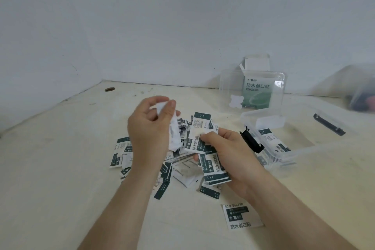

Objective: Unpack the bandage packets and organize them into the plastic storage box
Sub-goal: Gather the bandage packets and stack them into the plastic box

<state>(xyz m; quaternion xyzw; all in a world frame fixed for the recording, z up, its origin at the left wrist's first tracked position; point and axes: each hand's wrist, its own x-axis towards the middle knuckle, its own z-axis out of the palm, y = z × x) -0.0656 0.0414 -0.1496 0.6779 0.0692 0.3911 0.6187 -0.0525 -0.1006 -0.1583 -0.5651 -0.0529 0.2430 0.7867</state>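
**Sorting bandage packets: both hands over the pile**

Head view.
- Left hand [150,126]: raised above the heap, back toward the camera. Thumb and fingertips pinch the top end of a white packet [174,136], which hangs down from the pinch. It is motion-blurred and its print is unreadable.
- Right hand [229,154]: lower, just right of the left hand. Its fingers curl around a sheaf of packets [213,165], green-and-white and fanned out, with the thumb pressing on the upper ones.
- Loose bandage packets [125,154]: a scattered heap on the tabletop [60,168], directly under and between both hands, overlapping at all angles. A lone packet [242,217] lies apart from the heap, near side, beside the right forearm.
- Plastic storage box [304,136]: clear and lidless, just right of the right hand. A black latch [251,141] on its near end sits almost against the right knuckles. A few stowed packets [272,140] lie inside at the end nearest the hand. A second black latch [328,127] shows on the far end.
- Clear lid [231,87]: stands upright beyond the right hand, past the box.
- Green-and-white carton [257,91]: seen through the lid, top flap open.
- Far right, well beyond the right hand: a blurred translucent bag [361,91], contents unclear.
- Beyond the left hand: a round hole [109,89] in the tabletop near the wall corner.
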